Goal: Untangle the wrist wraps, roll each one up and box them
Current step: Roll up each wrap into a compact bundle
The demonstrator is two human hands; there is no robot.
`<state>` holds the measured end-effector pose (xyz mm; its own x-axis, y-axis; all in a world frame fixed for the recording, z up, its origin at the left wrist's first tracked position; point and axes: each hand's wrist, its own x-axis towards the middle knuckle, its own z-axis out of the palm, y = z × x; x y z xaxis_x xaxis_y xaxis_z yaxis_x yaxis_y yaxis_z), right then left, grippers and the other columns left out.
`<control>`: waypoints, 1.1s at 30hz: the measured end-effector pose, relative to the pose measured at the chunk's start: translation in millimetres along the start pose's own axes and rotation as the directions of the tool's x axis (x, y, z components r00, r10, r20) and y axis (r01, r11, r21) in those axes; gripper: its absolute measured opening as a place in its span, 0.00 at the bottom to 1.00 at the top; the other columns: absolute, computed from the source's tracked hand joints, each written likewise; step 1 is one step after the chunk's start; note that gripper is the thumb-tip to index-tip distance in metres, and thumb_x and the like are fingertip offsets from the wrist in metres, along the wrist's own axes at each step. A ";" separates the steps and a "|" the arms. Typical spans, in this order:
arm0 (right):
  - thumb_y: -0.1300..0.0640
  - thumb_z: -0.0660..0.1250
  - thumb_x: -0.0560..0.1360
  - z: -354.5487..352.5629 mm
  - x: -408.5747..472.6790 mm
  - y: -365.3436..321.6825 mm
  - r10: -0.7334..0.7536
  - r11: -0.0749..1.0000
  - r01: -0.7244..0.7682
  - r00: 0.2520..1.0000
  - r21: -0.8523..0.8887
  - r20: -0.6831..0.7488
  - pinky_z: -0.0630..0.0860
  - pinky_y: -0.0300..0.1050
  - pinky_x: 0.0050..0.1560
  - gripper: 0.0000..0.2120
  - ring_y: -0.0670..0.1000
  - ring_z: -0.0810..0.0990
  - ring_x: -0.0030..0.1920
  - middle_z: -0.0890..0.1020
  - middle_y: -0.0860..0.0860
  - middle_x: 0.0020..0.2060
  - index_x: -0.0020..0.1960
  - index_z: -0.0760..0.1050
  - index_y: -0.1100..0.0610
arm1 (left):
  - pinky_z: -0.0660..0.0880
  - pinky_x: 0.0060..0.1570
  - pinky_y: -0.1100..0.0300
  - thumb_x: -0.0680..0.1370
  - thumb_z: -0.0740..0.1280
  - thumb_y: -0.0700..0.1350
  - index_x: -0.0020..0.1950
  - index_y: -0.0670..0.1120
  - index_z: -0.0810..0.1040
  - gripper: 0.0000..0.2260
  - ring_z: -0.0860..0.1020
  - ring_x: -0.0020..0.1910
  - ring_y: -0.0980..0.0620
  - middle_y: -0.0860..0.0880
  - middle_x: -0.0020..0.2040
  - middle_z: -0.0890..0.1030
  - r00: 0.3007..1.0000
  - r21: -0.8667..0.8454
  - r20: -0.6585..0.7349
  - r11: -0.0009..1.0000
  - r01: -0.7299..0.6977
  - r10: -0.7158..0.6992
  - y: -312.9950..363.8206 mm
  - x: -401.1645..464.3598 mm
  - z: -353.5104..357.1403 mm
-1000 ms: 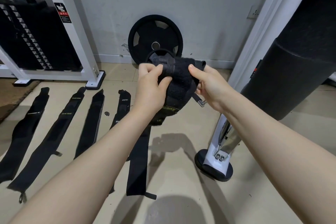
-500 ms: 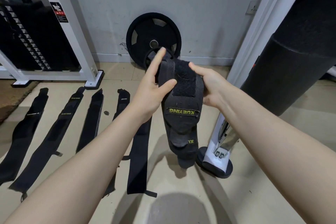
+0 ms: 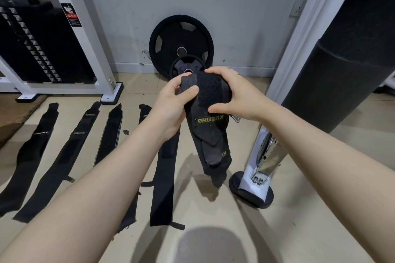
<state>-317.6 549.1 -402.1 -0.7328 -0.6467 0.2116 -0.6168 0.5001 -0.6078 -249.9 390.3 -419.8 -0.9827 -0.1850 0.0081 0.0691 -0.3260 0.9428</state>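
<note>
My left hand [image 3: 171, 109] pinches the upper edge of the black wrist wrap [image 3: 208, 126], thumb pressed on its face. My right hand [image 3: 237, 94] grips the top, fingers curled over it. Half a second ago my left forefinger pointed up; it is now folded down. The wrap is woven fabric, hanging doubled above the floor [image 3: 299, 209], lettering yellow.

One head-worn view — looking forward and down, close over the floor [image 3: 213, 209].
</note>
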 end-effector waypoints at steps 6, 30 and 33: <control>0.59 0.76 0.67 -11.2 -2.2 -4.3 0.101 0.993 -0.096 0.992 0.070 -0.071 0.73 0.34 0.45 0.24 0.48 0.77 0.51 0.77 0.48 0.51 0.58 0.70 0.49 | 0.74 0.51 0.72 0.73 0.70 0.31 0.64 0.50 0.71 0.23 0.78 0.49 0.67 0.55 0.53 0.79 0.988 0.448 0.151 0.888 -0.103 0.038 7.0 -2.1 -5.8; 0.55 0.77 0.67 2.1 -1.3 -1.2 0.107 0.987 -0.095 0.991 0.131 -0.080 0.74 0.44 0.57 0.30 0.49 0.78 0.55 0.79 0.48 0.55 0.65 0.69 0.50 | 0.76 0.37 0.66 0.79 0.65 0.47 0.53 0.51 0.76 0.04 0.80 0.43 0.58 0.55 0.45 0.82 0.997 0.275 0.038 0.960 0.051 -0.064 15.9 5.7 0.7; 0.57 0.76 0.68 -1.2 2.4 1.0 0.239 0.894 -0.243 0.969 0.377 0.057 0.77 0.44 0.44 0.22 0.52 0.80 0.45 0.80 0.51 0.47 0.58 0.72 0.53 | 0.80 0.44 0.63 0.76 0.69 0.39 0.55 0.48 0.75 0.09 0.82 0.44 0.57 0.54 0.43 0.84 0.990 0.228 0.095 0.970 0.080 -0.104 10.6 2.7 -0.1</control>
<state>-320.4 548.8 -401.3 -0.8414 -0.5401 0.0157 -0.2649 0.3870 -0.8832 -251.8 386.2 -409.9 -0.9964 -0.0609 -0.0585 -0.0509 -0.1195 0.9915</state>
